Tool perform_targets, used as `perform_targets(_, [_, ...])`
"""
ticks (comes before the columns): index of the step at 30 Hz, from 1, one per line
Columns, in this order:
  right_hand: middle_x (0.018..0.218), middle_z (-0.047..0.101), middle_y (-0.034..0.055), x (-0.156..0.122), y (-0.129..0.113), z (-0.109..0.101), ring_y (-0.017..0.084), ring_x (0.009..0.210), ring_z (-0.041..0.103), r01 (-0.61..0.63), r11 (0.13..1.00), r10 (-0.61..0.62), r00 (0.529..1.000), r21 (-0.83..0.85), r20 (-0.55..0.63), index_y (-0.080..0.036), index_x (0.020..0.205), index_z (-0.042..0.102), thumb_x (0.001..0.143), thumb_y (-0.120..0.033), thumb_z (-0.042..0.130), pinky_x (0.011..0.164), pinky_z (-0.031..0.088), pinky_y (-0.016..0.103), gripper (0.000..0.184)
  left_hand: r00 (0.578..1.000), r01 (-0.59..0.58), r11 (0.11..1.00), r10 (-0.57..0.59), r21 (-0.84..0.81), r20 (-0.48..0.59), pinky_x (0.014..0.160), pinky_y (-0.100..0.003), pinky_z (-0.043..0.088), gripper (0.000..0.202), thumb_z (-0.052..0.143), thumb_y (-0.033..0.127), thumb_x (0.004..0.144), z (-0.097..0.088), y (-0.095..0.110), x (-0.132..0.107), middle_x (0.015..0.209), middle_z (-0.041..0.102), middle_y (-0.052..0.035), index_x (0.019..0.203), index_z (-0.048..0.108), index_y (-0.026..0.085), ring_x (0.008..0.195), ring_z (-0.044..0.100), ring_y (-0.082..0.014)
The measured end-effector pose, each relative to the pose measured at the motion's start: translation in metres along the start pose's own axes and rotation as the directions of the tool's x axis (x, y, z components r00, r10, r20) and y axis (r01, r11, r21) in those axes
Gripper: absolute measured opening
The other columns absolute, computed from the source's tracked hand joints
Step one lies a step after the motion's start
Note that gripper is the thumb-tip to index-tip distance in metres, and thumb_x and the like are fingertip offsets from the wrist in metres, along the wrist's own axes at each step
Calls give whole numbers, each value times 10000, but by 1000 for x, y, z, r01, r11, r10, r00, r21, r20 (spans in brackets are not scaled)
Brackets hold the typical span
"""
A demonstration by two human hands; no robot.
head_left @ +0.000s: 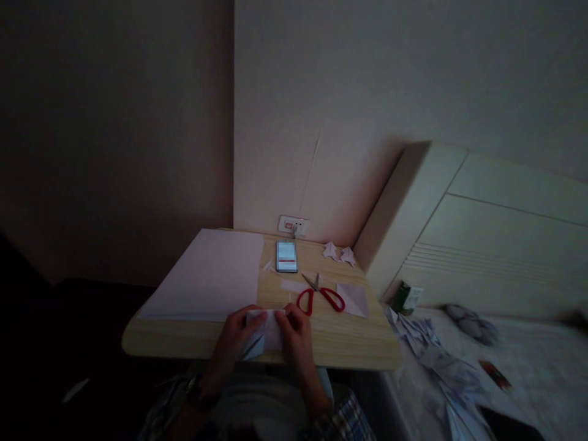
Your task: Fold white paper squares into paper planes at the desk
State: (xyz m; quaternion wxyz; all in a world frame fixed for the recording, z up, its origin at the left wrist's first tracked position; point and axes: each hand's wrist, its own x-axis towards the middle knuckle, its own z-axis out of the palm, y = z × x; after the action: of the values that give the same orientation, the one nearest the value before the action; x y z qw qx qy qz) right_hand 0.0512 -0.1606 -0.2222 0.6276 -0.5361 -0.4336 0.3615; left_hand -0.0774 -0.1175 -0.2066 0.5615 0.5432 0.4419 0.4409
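Between my two hands is a small folded piece of white paper, held over the front edge of the wooden table. My left hand grips its left side, thumb lying on top. On the opposite side, my right hand pinches the upper right corner. Just beyond the right hand lie scissors with red handles, blades apart and pointing away. A creased square of paper rests right of the scissors. To the left is a large stack of white sheets.
The wooden tabletop meets a wall with a socket. A lit phone, paper scraps and two folded paper figures lie toward the back. At right, a bed holds many crumpled papers.
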Motion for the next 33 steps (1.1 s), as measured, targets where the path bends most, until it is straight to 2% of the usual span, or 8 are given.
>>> perform_targets(4, [553,377,-61,2,1,0,108,542,338,-30,999,32,998,34,-58,-209,595,429,724,-451,610,501,275,238,328,996,67,998,-65,-22,66,648,-310,505,293,728,391,521,1,1,0,676,713,-33,689,669,158,667,631,-221])
perform_targets(10, [630,517,-23,4,2,2,131,589,448,-43,998,41,999,56,24,-192,693,533,716,-451,621,537,338,247,275,991,126,989,-129,-79,-39,597,-305,507,318,753,385,484,-1,2,0,614,692,-26,672,653,150,600,618,-203])
perform_targets(13, [594,505,-26,4,4,2,127,570,437,-35,999,35,999,15,-9,-192,652,531,715,-451,622,528,337,245,282,995,101,991,-102,-84,-13,579,-291,500,328,765,388,487,-2,-2,2,601,672,-17,667,639,145,584,608,-190])
perform_targets(18, [556,489,-33,4,1,3,125,553,436,-18,1000,19,998,9,-68,-195,607,512,726,-443,604,521,349,242,290,999,52,999,-52,12,8,543,-274,483,336,782,384,445,-3,-1,2,549,614,11,628,611,160,571,589,-190])
perform_targets(22, [614,534,-25,3,1,5,136,593,480,-24,999,24,1000,44,-17,-195,677,539,707,-437,638,553,387,247,263,999,52,998,-52,30,-11,552,-274,486,342,755,415,465,-4,2,2,584,635,-1,657,626,163,583,596,-195])
perform_targets(25, [634,546,-18,3,4,5,144,624,493,-10,1000,10,1000,3,13,-191,680,550,711,-405,642,574,397,251,236,998,68,998,-68,-3,-3,552,-274,490,341,741,433,473,-4,2,2,583,632,-1,646,614,168,582,597,-194])
perform_targets(33, [601,510,-18,2,4,1,139,588,451,35,992,-37,999,-120,-21,-190,648,543,771,-398,567,539,356,251,243,999,24,996,-27,83,39,592,-281,513,289,730,396,506,-5,-5,5,648,655,-13,671,624,183,659,615,-219])
